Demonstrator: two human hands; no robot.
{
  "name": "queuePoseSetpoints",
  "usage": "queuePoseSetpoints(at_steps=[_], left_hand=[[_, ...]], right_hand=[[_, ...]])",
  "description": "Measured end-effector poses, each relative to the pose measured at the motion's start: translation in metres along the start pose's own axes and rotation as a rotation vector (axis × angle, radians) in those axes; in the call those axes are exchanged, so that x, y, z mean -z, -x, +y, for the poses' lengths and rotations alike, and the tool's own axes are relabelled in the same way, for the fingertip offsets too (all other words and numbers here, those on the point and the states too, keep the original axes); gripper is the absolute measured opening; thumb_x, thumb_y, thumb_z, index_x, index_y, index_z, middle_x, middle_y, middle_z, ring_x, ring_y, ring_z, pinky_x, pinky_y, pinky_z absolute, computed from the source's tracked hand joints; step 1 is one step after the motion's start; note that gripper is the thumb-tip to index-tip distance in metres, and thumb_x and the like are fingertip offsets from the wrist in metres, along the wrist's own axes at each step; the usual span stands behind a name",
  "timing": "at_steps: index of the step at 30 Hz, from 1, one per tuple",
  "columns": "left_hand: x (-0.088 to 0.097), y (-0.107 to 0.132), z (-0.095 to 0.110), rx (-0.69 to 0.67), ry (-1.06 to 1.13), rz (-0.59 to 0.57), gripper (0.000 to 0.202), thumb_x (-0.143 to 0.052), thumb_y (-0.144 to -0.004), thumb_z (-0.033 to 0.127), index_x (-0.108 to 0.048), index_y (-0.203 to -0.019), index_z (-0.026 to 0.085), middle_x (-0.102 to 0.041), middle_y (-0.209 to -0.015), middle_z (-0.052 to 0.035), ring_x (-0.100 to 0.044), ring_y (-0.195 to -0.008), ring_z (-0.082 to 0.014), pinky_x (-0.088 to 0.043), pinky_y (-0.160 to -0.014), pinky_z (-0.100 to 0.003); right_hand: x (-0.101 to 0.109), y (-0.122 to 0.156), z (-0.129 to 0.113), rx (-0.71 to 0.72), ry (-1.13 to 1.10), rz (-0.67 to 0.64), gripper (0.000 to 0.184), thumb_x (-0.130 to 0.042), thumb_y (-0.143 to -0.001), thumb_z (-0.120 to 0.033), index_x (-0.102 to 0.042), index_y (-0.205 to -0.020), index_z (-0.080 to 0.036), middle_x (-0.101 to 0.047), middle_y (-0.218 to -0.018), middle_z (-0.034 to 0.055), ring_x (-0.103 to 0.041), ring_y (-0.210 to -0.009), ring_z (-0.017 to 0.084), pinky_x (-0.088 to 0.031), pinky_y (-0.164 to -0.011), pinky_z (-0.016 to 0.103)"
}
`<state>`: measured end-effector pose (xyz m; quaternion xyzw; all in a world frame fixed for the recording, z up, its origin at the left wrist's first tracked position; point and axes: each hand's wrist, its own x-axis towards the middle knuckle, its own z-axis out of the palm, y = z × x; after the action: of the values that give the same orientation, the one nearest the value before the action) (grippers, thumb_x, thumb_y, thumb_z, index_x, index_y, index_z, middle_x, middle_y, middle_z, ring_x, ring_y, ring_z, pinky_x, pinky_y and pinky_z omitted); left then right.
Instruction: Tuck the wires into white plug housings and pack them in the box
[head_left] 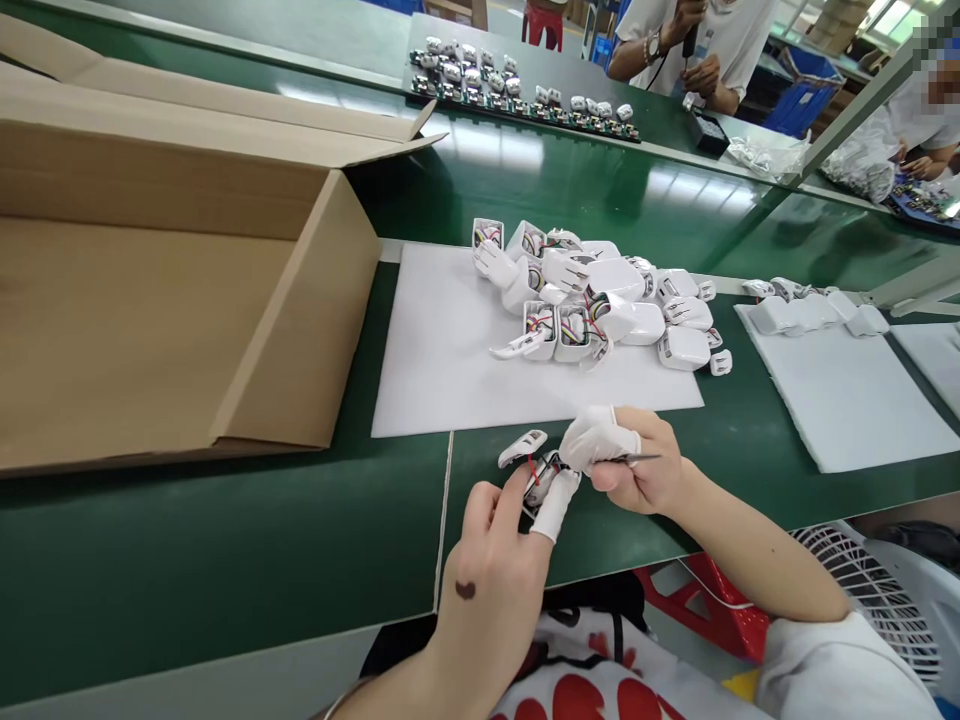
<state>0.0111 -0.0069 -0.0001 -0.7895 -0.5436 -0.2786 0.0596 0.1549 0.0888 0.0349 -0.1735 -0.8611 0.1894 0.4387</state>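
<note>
My left hand [499, 560] is closed around a small white plastic housing [541, 488] with wires inside, held just above the green bench. A white cover piece [523, 448] hangs off the housing by a red wire. My right hand [637, 460] is closed on thin metal tweezers [639, 457]; their tips are hidden behind the fingers at the housing's opening. White finger cots cover some fingertips of both hands. Beyond them, a pile of similar white housings [615, 278], several open with coloured wires showing, lies on a white foam sheet [442, 350].
A large open cardboard box [300, 330] stands on the left. To the right, another foam sheet [862, 400] carries more white housings [814, 312]. Across the bench are a tray of small parts [517, 100] and a co-worker's hands [701, 75]. A white fan [870, 590] sits below the bench edge.
</note>
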Motion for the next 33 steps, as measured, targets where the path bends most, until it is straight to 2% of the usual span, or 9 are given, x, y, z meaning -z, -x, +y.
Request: queuePoseSetpoints(at_steps=[6, 9, 12, 16, 20, 22, 25, 28, 33], left_hand=[[0.001, -0.002, -0.004, -0.004, 0.014, -0.017, 0.016, -0.055, -0.080, 0.004, -0.068, -0.081, 0.014, -0.066, -0.097, -0.0104, -0.043, -0.068, -0.0178, -0.039, -0.051, -0.026], [0.001, -0.001, -0.005, 0.000, 0.020, -0.006, 0.018, -0.054, -0.081, 0.004, -0.068, -0.081, 0.015, -0.066, -0.097, -0.0090, -0.042, -0.067, -0.0166, -0.040, -0.053, -0.026], [0.000, 0.000, -0.005, 0.005, 0.030, 0.001, 0.020, -0.054, -0.081, 0.003, -0.069, -0.089, 0.015, -0.066, -0.095, -0.0086, -0.041, -0.066, -0.0164, -0.041, -0.055, -0.026], [-0.001, 0.002, -0.004, 0.020, 0.028, -0.031, 0.020, -0.056, -0.081, 0.004, -0.069, -0.090, 0.015, -0.066, -0.098, -0.0084, -0.041, -0.067, -0.0168, -0.041, -0.056, -0.027], [-0.001, 0.001, -0.002, 0.027, 0.026, -0.017, 0.022, -0.060, -0.079, 0.005, -0.069, -0.096, 0.016, -0.066, -0.097, -0.0076, -0.041, -0.068, -0.0176, -0.040, -0.055, -0.027], [-0.001, 0.000, -0.002, 0.012, 0.024, -0.026, 0.024, -0.060, -0.077, 0.003, -0.069, -0.095, 0.016, -0.066, -0.095, -0.0078, -0.041, -0.068, -0.0183, -0.039, -0.054, -0.028], [0.001, 0.000, -0.003, 0.000, 0.027, -0.037, 0.021, -0.058, -0.077, 0.001, -0.070, -0.088, 0.014, -0.066, -0.096, -0.0087, -0.041, -0.069, -0.0184, -0.039, -0.053, -0.027], [0.002, 0.000, -0.005, -0.021, 0.031, -0.043, 0.022, -0.055, -0.078, 0.000, -0.070, -0.087, 0.014, -0.066, -0.098, -0.0094, -0.040, -0.069, -0.0182, -0.039, -0.053, -0.027], [0.003, -0.004, -0.008, -0.029, 0.065, -0.046, 0.022, -0.051, -0.081, 0.001, -0.069, -0.081, 0.014, -0.066, -0.096, -0.0101, -0.041, -0.068, -0.0179, -0.039, -0.054, -0.027]], right_hand=[[-0.005, 0.004, -0.001, 0.048, 0.182, -0.027, 0.041, -0.028, -0.101, -0.034, -0.054, -0.074, -0.016, -0.055, -0.060, 0.0029, -0.051, -0.049, 0.012, -0.035, -0.039, 0.023], [-0.011, 0.009, -0.005, -0.035, 0.356, 0.025, 0.045, -0.028, -0.100, -0.029, -0.050, -0.062, -0.018, -0.046, -0.051, 0.0001, -0.043, -0.044, 0.012, -0.030, -0.037, 0.024], [-0.017, 0.013, -0.009, -0.115, 0.445, 0.082, 0.047, -0.029, -0.100, -0.025, -0.044, -0.056, -0.020, -0.038, -0.046, -0.0020, -0.037, -0.042, 0.011, -0.027, -0.037, 0.024], [-0.015, 0.012, -0.014, -0.122, 0.438, 0.150, 0.040, -0.030, -0.099, -0.021, -0.049, -0.063, -0.018, -0.047, -0.050, 0.0008, -0.042, -0.044, 0.012, -0.032, -0.040, 0.023], [-0.004, 0.009, -0.019, -0.123, 0.290, 0.334, 0.035, -0.030, -0.098, -0.020, -0.053, -0.073, -0.017, -0.060, -0.061, 0.0060, -0.055, -0.059, 0.015, -0.045, -0.052, 0.023], [0.000, 0.007, -0.019, -0.122, 0.183, 0.293, 0.035, -0.029, -0.099, -0.023, -0.053, -0.073, -0.018, -0.061, -0.063, 0.0060, -0.057, -0.061, 0.015, -0.046, -0.053, 0.024], [-0.001, 0.004, -0.013, -0.107, 0.099, 0.137, 0.038, -0.029, -0.100, -0.029, -0.052, -0.071, -0.018, -0.060, -0.062, 0.0052, -0.054, -0.057, 0.014, -0.044, -0.050, 0.023], [-0.006, 0.003, -0.005, -0.038, 0.061, 0.104, 0.038, -0.030, -0.100, -0.032, -0.052, -0.073, -0.018, -0.060, -0.063, 0.0037, -0.052, -0.054, 0.012, -0.043, -0.048, 0.022], [-0.012, 0.007, -0.001, 0.015, 0.213, 0.085, 0.039, -0.029, -0.100, -0.029, -0.053, -0.072, -0.017, -0.055, -0.060, 0.0017, -0.049, -0.052, 0.011, -0.038, -0.045, 0.021]])
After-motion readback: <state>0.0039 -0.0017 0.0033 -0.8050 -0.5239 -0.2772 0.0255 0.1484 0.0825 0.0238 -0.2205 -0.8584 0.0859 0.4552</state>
